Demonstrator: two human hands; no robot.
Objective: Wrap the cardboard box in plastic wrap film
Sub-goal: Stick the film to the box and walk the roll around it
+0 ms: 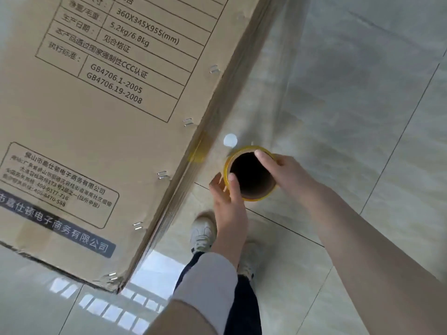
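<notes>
- Glossy pale floor tiles (36, 298) with dark grout lines, seen from above and reflecting a bright window
- Nearest the camera, a grey sleeve (208, 281) covers the left forearm; the right forearm is bare
- Below the arms, dark trousers (242, 308) and white shoes (203, 235) stand on the tiles
- Left hand (227, 201) grips the near side of the plastic wrap roll (254, 192), thumb on its yellowish rim
- Right hand (285, 172) grasps the far side, one fingertip hooked over the rim into the dark hollow core
- Roll is held upright, open end facing the camera, just beside the box's right edge
- Translucent film (278, 81) stretches from the roll up along that edge, hazing the tiles behind it
- Tall cardboard box (96, 141) fills the left, standing on the floor, printed with a black table, Chinese text and "360X345X955(mm)"
- Metal staples (188, 122) run down its right edge, layered with wrinkled film
</notes>
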